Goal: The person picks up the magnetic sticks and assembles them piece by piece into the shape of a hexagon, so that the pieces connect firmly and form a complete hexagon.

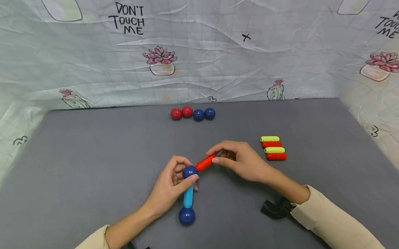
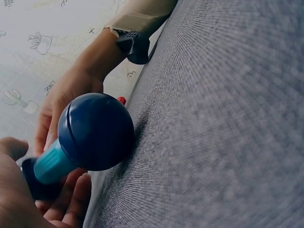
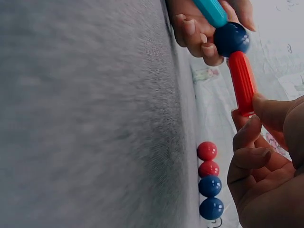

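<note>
My left hand (image 1: 170,184) grips a dark blue ball (image 1: 190,172) between thumb and fingers. From that ball a light blue rod (image 1: 188,197) runs toward me, with a second dark blue ball (image 1: 186,216) on its near end; this ball fills the middle of the left wrist view (image 2: 97,133). Thumb and fingertips of my right hand (image 1: 242,161) pinch the far end of a red rod (image 1: 205,163). In the right wrist view the red rod (image 3: 242,83) meets the held ball (image 3: 231,39), at an angle to the light blue rod (image 3: 212,11).
Two red balls (image 1: 181,112) and two blue balls (image 1: 204,114) sit in a row near the back edge of the grey table (image 1: 101,154). To the right lie yellow rods (image 1: 274,150) and red rods (image 1: 276,157), stacked side by side. A printed cloth (image 1: 209,62) hangs behind.
</note>
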### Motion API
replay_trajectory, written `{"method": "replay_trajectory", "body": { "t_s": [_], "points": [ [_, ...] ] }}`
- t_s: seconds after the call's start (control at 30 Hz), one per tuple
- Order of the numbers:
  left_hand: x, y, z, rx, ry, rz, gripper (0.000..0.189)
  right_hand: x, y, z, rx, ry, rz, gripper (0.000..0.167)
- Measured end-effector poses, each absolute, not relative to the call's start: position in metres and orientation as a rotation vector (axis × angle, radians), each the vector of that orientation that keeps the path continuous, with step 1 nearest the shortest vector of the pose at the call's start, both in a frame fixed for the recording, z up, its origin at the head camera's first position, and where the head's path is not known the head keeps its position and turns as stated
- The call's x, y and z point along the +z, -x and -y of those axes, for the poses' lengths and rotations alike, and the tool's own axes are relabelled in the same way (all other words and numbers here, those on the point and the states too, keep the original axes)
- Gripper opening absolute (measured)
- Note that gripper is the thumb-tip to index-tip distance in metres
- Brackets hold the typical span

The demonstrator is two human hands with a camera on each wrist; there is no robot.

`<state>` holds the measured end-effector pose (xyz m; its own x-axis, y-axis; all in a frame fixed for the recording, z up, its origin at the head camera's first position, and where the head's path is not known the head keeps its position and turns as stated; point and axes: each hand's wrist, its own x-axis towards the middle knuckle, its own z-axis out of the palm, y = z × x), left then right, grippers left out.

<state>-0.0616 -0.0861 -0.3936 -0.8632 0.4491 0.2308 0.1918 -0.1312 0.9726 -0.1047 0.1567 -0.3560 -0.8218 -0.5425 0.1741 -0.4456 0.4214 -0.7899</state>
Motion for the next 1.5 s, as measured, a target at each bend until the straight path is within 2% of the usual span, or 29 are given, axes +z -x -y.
{"method": "replay_trajectory", "body": {
  "t_s": [0.23, 0.53, 0.77, 1.17, 1.5],
  "points": [
    [-0.398, 0.06, 0.084, 2.239, -0.622, -1.943, 0.029, -0.361, 0.114, -0.145, -1.408, 0.858, -2.474, 0.023],
    [-0.395, 0.063, 0.086, 2.168, -0.521, -2.174, 0.032, -0.352, 0.125, -0.13, -1.457, 0.844, -2.433, 0.023],
    [-0.374, 0.06, 0.085, 2.155, -0.444, -2.284, 0.03, -0.347, 0.141, -0.125, -1.569, 0.825, -2.381, 0.024],
    [-0.362, 0.056, 0.084, 2.116, -0.432, -2.333, 0.026, -0.344, 0.193, -0.126, -1.754, 0.439, -2.626, 0.024],
    [-0.383, 0.061, 0.084, 2.135, -0.423, -2.304, 0.027, -0.369, 0.21, -0.131, -1.918, 0.185, -2.623, 0.03]
  ]
}}
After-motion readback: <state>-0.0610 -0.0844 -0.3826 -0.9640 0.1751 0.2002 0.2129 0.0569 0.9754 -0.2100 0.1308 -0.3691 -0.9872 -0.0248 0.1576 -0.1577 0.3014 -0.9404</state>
